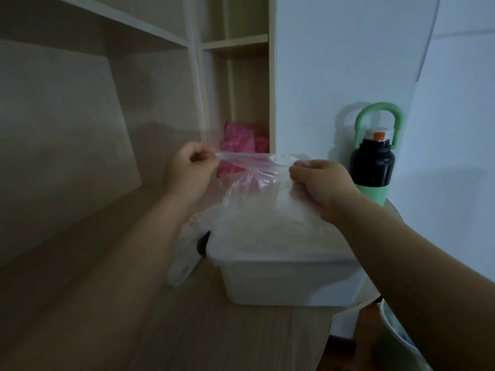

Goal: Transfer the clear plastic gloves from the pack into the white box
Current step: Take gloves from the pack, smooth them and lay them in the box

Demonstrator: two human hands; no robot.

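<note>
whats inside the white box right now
A heap of crumpled clear plastic fills the white box to its rim. The clear film stretched between the left hand and right hand hangs over it, so single gloves and the box's floor cannot be made out.

One wide-angle view sits at the person's head, facing forward and down over the desk (107,303). It is close: the forearms enter from 7 and 4 o'clock, the left hand (191,167) and right hand (321,183) flank the centre, and a shelf unit (235,44) fills 11 to 12 o'clock.
</note>
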